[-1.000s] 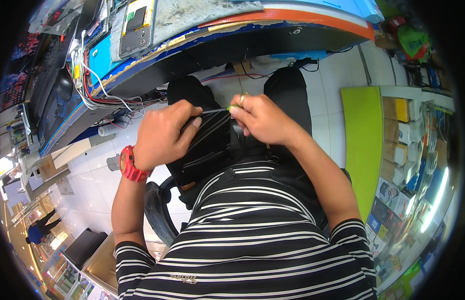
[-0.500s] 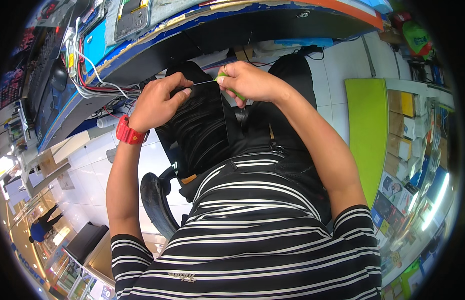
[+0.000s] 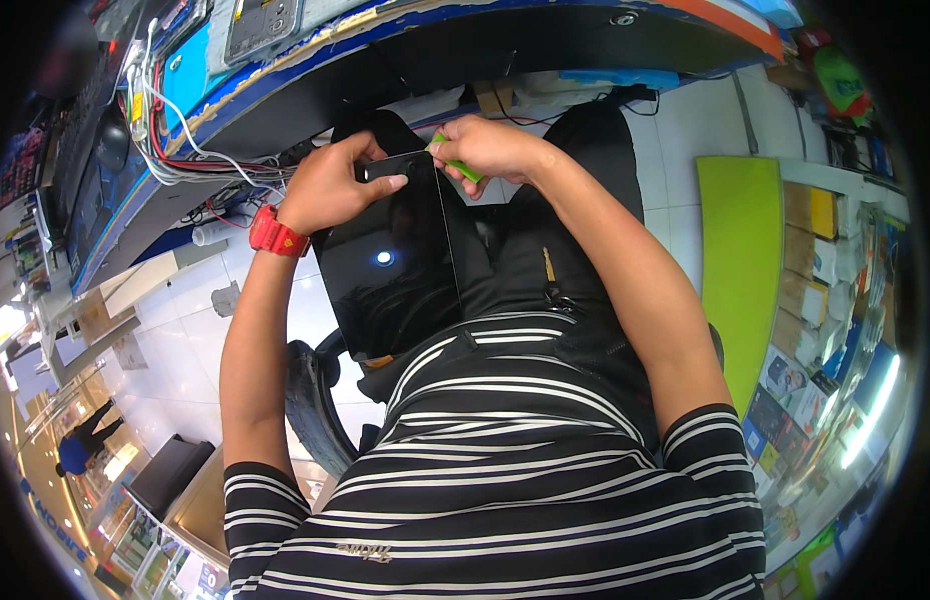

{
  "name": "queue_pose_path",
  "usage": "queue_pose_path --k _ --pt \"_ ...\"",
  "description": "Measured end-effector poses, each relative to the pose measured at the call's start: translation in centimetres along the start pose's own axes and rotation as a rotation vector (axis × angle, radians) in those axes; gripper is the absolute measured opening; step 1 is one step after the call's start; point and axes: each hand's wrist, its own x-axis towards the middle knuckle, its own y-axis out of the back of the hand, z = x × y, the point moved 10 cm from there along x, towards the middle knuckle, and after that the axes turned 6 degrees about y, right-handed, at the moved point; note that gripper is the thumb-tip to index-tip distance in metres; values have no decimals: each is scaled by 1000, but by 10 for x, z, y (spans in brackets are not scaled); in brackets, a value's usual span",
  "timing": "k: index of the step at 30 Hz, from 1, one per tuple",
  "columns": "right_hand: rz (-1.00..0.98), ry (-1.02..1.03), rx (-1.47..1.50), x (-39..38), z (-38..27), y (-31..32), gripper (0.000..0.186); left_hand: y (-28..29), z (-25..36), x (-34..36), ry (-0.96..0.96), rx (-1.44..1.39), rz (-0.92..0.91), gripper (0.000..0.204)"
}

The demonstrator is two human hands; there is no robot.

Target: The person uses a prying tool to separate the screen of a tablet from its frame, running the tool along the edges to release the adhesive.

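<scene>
Both hands work close together over the person's lap. The left hand [image 3: 330, 185] is partly curled around the far end of a glossy black panel [image 3: 397, 265], its thumb lying across the face and its forefinger near the far edge; how the remaining fingers sit is hidden. The panel lies just below the hands, over the left thigh and reaching back toward the striped shirt [image 3: 505, 440], with a bright round reflection on its surface. The right hand [image 3: 493, 150] is closed around a small green tool [image 3: 453, 160], whose tip is at the panel's far right corner; whether it touches is too small to tell.

On the left wrist is a red watch [image 3: 277, 236]. Beyond the left hand, on the tabletop, lies a phone [image 3: 265, 28], with white cables [image 3: 145, 105] and a black mouse [image 3: 113, 148] farther left. A chair armrest [image 3: 310, 405] stands below the left wrist. Well to the right of the right hand is a lime-green board [image 3: 740, 270].
</scene>
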Motion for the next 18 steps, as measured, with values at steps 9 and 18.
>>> queue_pose_path --k 9,18 --pt "7 155 -186 -14 -25 -2 29 10 46 -16 -69 181 77 47" --pt "143 642 -673 -147 -110 -32 21 47 141 -105 -320 197 287 28"
